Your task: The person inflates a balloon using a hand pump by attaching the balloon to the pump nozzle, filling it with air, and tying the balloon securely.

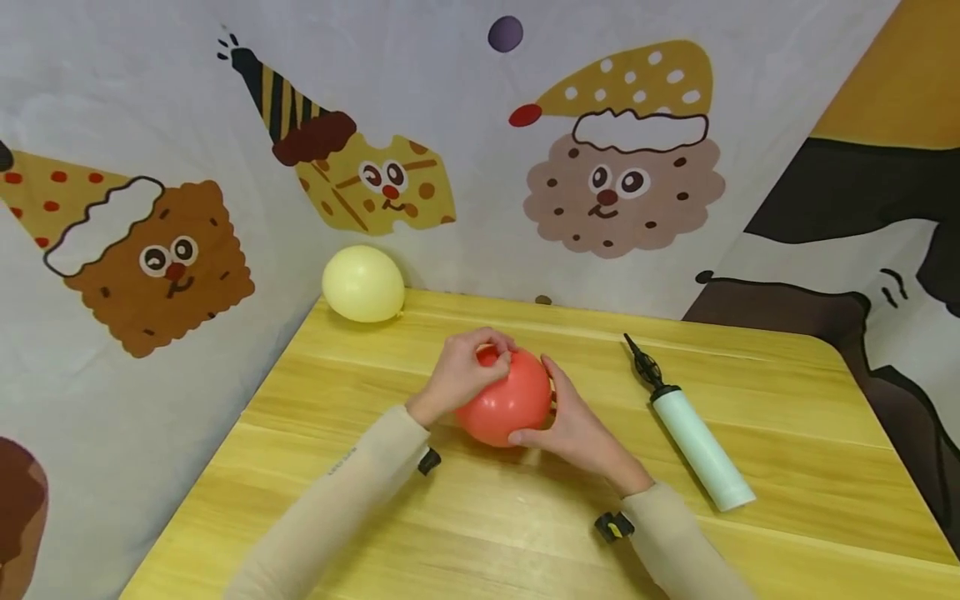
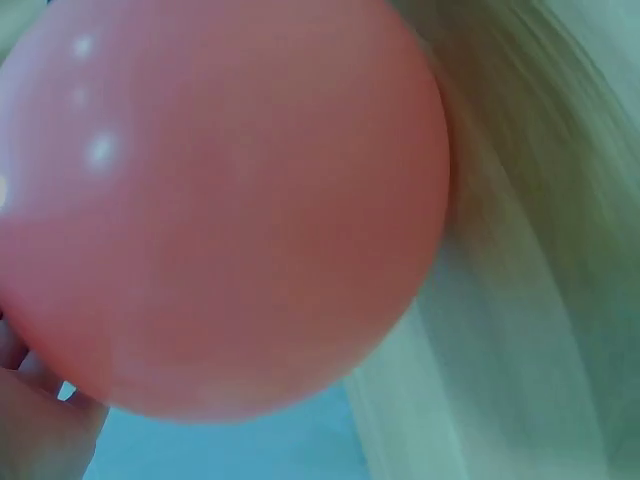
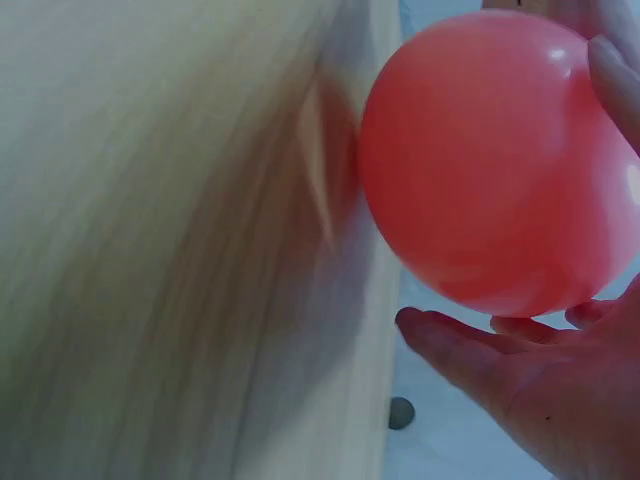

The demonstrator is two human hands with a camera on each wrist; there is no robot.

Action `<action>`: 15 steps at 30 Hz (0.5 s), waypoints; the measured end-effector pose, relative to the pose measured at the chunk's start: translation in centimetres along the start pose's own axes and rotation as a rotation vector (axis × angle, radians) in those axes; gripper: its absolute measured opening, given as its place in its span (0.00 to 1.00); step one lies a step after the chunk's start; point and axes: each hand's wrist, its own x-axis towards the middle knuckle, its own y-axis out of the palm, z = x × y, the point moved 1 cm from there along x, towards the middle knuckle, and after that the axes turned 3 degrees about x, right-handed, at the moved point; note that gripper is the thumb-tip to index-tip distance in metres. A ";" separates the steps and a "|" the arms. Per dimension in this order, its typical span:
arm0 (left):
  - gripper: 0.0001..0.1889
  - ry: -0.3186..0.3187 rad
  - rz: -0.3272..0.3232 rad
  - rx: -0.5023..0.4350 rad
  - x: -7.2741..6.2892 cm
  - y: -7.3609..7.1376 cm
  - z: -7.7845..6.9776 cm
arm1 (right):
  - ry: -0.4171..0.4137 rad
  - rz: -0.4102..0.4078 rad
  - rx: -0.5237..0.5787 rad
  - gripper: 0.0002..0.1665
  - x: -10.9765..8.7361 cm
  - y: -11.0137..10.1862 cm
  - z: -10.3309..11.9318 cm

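A round, inflated red balloon (image 1: 507,407) is held between both hands over the table. At its upper left, the left hand (image 1: 467,372) curls its fingers and thumb in a pinch; the bit of balloon between them is hidden by the fingers. The right hand (image 1: 577,423) cups the balloon's right side, thumb in front and fingers behind. In the right wrist view, the right hand's fingers (image 3: 470,350) spread along the side of the balloon (image 3: 500,165). The balloon (image 2: 230,210) fills most of the left wrist view.
A yellow balloon (image 1: 363,284) sits in the table's back left corner. To the right lies a pale green hand pump (image 1: 701,450) with a black nozzle. Cartoon-printed cloth (image 1: 480,250) hangs behind the wooden table (image 1: 525,533) and along its left.
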 end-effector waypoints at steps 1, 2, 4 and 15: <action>0.02 0.016 -0.012 0.024 0.0 0.0 0.1 | -0.003 -0.004 0.003 0.74 0.3 0.2 0.0; 0.02 0.039 -0.029 0.059 -0.1 0.0 0.2 | -0.005 -0.013 -0.004 0.73 0.7 0.2 0.0; 0.07 0.094 -0.074 0.140 -0.6 -0.1 0.4 | -0.007 -0.028 0.005 0.71 1.4 0.3 0.1; 0.60 -0.107 0.012 0.060 -5.2 1.3 3.3 | 0.073 -0.077 0.154 0.62 3.4 -0.2 0.0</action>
